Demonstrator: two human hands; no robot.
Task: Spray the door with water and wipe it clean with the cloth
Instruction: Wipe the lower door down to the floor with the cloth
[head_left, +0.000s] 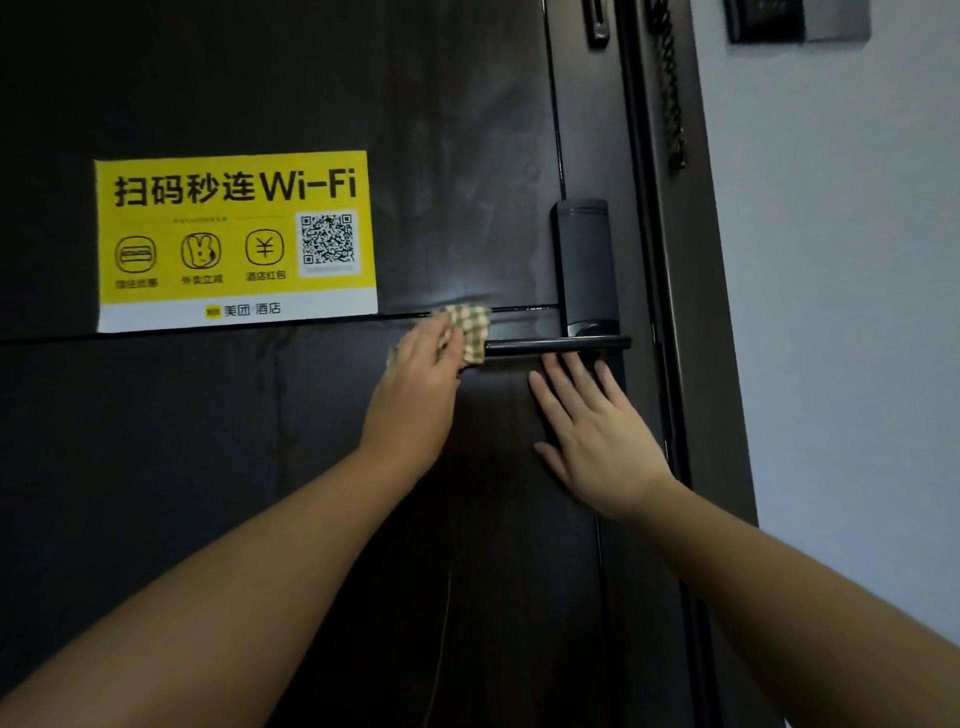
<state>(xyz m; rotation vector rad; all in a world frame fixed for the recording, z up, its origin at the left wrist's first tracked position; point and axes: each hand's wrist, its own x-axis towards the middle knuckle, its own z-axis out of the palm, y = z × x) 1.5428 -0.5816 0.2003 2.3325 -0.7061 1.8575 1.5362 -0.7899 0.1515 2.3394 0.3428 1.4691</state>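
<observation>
Your left hand (423, 384) presses the checked cloth (470, 332) against the dark door (260, 467), at the free end of the handle (558, 345). Your right hand (592, 431) lies spread flat on the door below it.

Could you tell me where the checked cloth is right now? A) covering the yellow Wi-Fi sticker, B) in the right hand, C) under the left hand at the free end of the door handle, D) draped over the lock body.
C: the left hand holds the checked cloth against the door handle tip.
</observation>
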